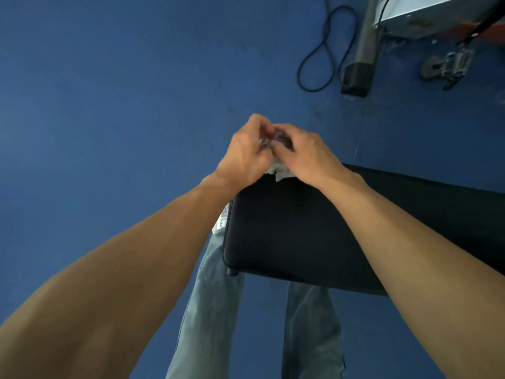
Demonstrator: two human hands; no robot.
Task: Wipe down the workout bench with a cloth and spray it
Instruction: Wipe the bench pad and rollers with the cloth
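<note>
My left hand point(246, 151) and right hand point(307, 157) both pinch the bunched cloth point(281, 170) over the bench point(287, 236). Next I'd press it down, wiping.

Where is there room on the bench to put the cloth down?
The bench is bare on top between the two forearms, below the left hand and right hand bunching the cloth. The blue floor left of it is open too. Top right is crowded: cable, machine leg.

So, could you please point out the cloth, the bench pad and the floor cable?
cloth point(281, 170): head view, exposed white corner.
bench pad point(287, 233): head view, bare black top.
floor cable point(314, 90): head view, bottom of its loop.
</note>
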